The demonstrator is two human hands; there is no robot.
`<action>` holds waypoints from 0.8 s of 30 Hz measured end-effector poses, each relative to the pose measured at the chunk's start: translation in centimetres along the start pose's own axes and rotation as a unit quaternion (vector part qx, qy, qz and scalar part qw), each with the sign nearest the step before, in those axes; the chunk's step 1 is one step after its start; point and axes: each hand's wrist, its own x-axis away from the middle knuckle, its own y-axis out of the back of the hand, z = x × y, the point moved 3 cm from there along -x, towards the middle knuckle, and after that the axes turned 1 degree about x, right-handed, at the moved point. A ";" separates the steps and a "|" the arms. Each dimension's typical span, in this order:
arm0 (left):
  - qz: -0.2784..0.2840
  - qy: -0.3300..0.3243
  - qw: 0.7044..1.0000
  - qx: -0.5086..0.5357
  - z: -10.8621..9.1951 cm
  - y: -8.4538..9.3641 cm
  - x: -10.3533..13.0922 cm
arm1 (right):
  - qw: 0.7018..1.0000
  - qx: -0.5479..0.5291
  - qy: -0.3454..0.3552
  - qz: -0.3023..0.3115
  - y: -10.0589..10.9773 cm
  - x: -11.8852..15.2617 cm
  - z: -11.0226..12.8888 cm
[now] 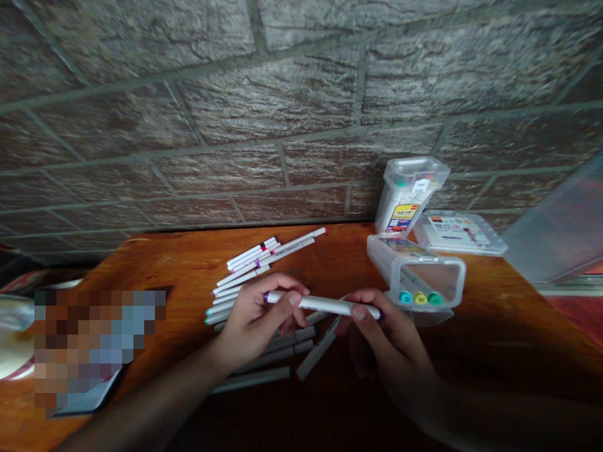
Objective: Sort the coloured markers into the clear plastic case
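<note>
A white marker (325,305) with purple ends is held level between my two hands, above the wooden table. My left hand (261,317) pinches it near one end, thumb on the near side. Near the other end, the thumb and fingers of my right hand (384,329) grip it. Loose white markers (264,254) lie in a spread beyond and beneath my hands, some partly hidden by them. To the right, a clear plastic case (384,254) lies on its side with its open end towards me; teal, yellow and green marker ends (419,298) show inside.
An upright clear case of markers (407,194) stands against the brick wall (301,113). Beside it lies a flat clear box (461,233). A blurred-out flat device (94,364) rests at the table's left, near a partly seen white dish (16,351).
</note>
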 end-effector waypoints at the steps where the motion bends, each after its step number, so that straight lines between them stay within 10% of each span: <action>1: -0.001 0.002 1.000 -0.002 0.0 0.0 0.0 | 1.000 0.001 0.001 0.000 0.0 0.0 0.0; 24: -0.006 0.008 1.000 -0.010 0.0 0.0 0.0 | 1.000 0.007 0.000 0.001 -0.1 0.0 -0.1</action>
